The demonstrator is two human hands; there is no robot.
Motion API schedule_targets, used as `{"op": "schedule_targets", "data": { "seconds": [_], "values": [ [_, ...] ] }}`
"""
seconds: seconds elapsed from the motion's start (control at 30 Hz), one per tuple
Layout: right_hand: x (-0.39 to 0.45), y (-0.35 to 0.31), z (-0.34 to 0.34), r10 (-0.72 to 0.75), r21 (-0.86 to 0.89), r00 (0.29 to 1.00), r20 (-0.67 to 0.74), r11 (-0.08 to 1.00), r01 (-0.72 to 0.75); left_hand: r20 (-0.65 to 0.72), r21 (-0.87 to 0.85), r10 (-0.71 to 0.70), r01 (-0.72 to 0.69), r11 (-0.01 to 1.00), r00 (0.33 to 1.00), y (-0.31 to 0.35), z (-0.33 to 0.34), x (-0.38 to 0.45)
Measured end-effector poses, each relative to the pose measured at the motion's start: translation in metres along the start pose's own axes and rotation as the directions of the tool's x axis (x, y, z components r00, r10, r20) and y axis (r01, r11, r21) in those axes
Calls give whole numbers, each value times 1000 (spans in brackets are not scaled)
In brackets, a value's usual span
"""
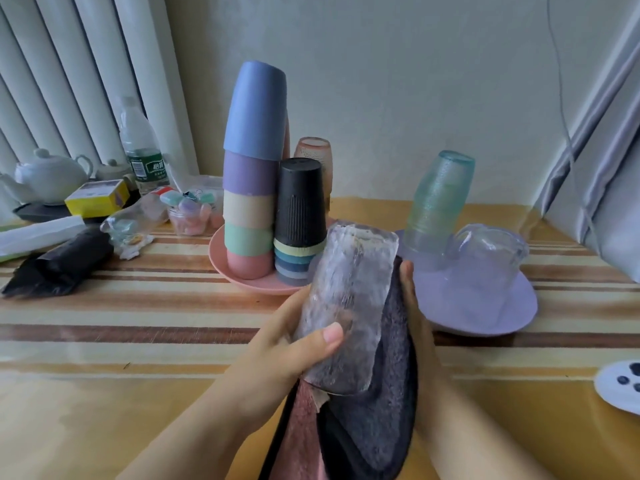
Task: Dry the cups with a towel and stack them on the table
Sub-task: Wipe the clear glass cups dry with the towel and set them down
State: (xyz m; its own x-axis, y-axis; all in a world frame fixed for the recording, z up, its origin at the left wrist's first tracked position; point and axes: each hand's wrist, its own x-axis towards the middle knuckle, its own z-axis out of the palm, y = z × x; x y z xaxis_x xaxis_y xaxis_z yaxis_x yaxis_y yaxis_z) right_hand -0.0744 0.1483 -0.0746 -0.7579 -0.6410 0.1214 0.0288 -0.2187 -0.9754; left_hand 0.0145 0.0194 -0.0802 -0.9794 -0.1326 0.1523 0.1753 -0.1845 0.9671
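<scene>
Progress: stacks (254, 168) up | left hand (294, 344) gripping glass (346, 306) | right hand (412, 306) cupping towel (384, 393), grip unclear | glasses (485, 258) probably left

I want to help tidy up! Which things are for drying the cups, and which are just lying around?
For the job: clear glass, dark towel, both hands, left and right, stacked cups, greenish glasses.

Just lying about: teapot, water bottle, yellow box, black bag.

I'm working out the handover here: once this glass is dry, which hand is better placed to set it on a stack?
Probably the left hand: it already grips the clear glass directly, while the right hand backs the grey towel behind it.
</scene>
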Motion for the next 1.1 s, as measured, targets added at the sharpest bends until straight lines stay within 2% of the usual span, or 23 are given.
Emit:
{"op": "schedule_targets", "data": {
  "seconds": [0.07,0.17,0.3,0.47,0.57,0.73,0.83,0.93,1.0,1.1],
  "values": [
    [-2,7,8,-14,-97,1000,11,995,15,-28,-47,1,-3,999,1000,1,-5,3],
    [-3,12,27,-149,-272,987,65,949,161,-134,-87,9,-21,996,991,3,-15,6],
    [4,12,24,-243,-316,970,21,919,237,-274,77,68,-48,996,959,5,-11,8],
    [7,21,27,-313,-346,950,12,890,298,-241,193,124,-77,978,963,12,-1,4],
    [5,24,30,-299,-375,954,37,881,290,-216,233,147,-95,968,965,10,-6,4],
    [6,5,17,-314,-323,945,-93,907,270,-52,280,65,-47,959,997,7,-7,2],
    [10,-5,5,-255,-217,955,-149,951,220,37,244,-6,-4,970,999,10,-5,-1],
    [8,-3,4,-128,-68,989,-79,990,123,63,137,-52,43,990,997,9,-3,-3],
    [6,2,8,-75,-111,995,-61,992,68,30,97,-65,61,993,997,8,-6,-3],
    [4,10,13,-29,-266,999,20,963,34,-43,40,-23,25,999,999,10,-10,-1]
  ]
}}
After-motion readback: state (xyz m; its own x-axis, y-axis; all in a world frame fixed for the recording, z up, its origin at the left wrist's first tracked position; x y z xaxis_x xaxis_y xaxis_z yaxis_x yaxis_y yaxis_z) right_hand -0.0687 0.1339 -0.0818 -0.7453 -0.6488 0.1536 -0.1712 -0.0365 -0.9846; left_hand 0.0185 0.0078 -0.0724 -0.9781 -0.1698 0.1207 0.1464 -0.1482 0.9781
